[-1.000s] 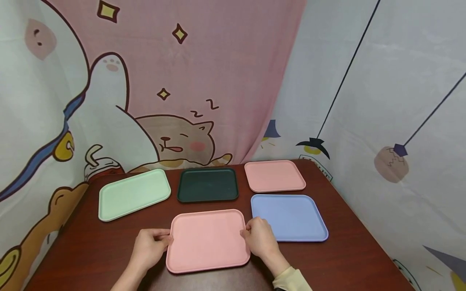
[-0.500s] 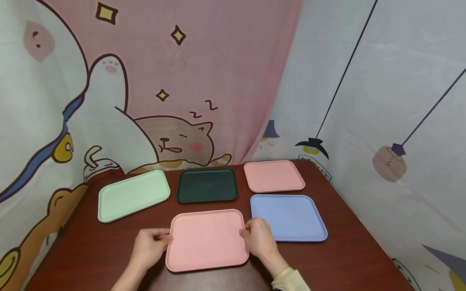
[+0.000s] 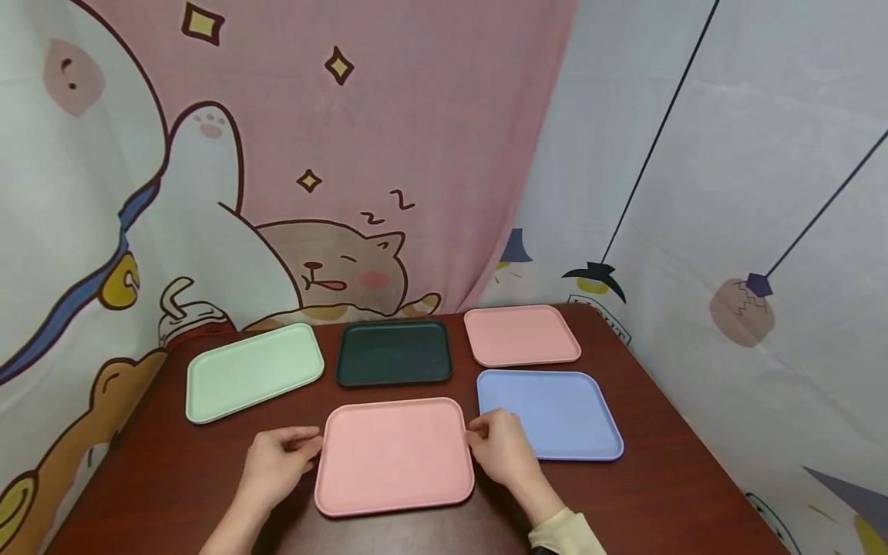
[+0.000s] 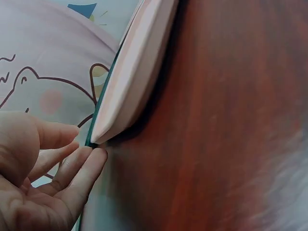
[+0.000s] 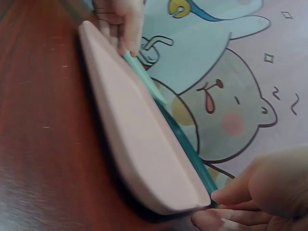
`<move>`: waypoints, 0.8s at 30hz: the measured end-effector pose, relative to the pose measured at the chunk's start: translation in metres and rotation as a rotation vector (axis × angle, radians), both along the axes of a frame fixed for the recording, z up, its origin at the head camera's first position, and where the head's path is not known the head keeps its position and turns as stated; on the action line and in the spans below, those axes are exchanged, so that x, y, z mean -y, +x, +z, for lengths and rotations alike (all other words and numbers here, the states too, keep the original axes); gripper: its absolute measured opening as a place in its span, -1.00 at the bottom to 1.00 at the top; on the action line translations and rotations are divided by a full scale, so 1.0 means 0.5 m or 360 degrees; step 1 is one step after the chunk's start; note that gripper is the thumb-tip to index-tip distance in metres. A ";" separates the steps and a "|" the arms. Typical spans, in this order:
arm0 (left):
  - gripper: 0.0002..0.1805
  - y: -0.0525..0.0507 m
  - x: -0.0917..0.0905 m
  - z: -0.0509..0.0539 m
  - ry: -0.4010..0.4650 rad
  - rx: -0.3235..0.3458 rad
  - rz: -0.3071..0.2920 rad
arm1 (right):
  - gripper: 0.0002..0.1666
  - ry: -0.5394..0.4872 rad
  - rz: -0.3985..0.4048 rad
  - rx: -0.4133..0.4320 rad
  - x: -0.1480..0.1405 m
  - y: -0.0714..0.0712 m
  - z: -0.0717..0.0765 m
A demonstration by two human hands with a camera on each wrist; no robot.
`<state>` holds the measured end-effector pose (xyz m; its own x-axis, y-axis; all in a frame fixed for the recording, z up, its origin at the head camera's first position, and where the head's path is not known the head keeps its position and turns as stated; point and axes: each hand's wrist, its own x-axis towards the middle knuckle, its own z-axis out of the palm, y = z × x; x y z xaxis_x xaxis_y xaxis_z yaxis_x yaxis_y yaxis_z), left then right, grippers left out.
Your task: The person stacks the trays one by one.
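A pink tray [image 3: 394,456] lies flat on the near part of the table. Beside its left edge is my left hand [image 3: 279,467]; its thumb and fingers are parted and hold nothing. In the left wrist view the fingertips [image 4: 98,156] stand close to the tray's corner. At the right edge my right hand [image 3: 505,449] has its fingers loosely bent and parted, off the rim or barely touching it. The right wrist view shows thumb and fingers apart by the pink tray's end [image 5: 192,195].
Behind lie a light green tray [image 3: 255,373], a dark green tray [image 3: 394,353] and a second pink tray [image 3: 522,335]. A blue tray [image 3: 555,416] sits right beside my right hand. Printed curtains [image 3: 416,116] border the brown table [image 3: 666,478] at the back and sides.
Both hands have let go of the near pink tray's edges. The left hand has drawn slightly left, the right slightly right. The trays have stayed in place.
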<state>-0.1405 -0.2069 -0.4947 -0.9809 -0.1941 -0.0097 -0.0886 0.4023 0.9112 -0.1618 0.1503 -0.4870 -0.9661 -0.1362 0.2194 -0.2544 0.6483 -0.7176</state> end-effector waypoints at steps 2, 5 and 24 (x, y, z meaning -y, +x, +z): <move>-0.74 -0.002 0.005 0.010 -0.0032 -0.0006 0.0015 | -0.91 -0.0100 0.0007 0.0055 -0.006 -0.003 0.008; -0.69 -0.005 0.007 0.022 -0.0059 0.0003 0.0027 | -0.86 -0.0246 0.0039 0.0139 -0.018 -0.006 0.019; -0.48 -0.030 -0.037 0.074 -0.0001 -0.0093 0.0050 | -0.80 -0.0383 -0.0056 0.0033 -0.056 -0.020 0.060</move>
